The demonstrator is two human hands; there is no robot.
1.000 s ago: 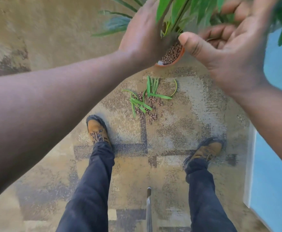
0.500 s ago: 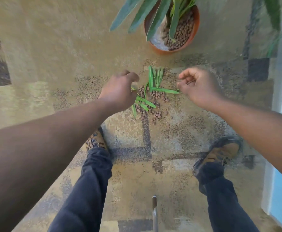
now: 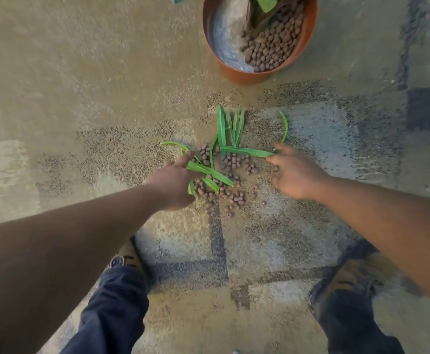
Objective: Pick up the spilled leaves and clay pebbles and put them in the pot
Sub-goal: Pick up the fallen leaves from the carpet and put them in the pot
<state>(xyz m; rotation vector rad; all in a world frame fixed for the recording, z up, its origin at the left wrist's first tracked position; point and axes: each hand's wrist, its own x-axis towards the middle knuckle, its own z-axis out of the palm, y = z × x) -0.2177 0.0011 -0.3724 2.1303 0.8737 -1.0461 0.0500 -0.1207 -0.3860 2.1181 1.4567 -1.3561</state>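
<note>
Spilled leaves [image 3: 224,139] and clay pebbles [image 3: 230,175] lie between left hand [image 3: 174,183] and right hand [image 3: 295,172].

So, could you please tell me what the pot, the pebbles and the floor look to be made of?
The pot: probably plastic or terracotta; smooth, even orange-brown wall with a thin rim. I cannot tell which.
The spilled pebbles: small rounded matt brown balls, consistent with fired clay.
The floor: carpet by the look; a speckled, fibrous tan surface with darker woven patches.
</note>
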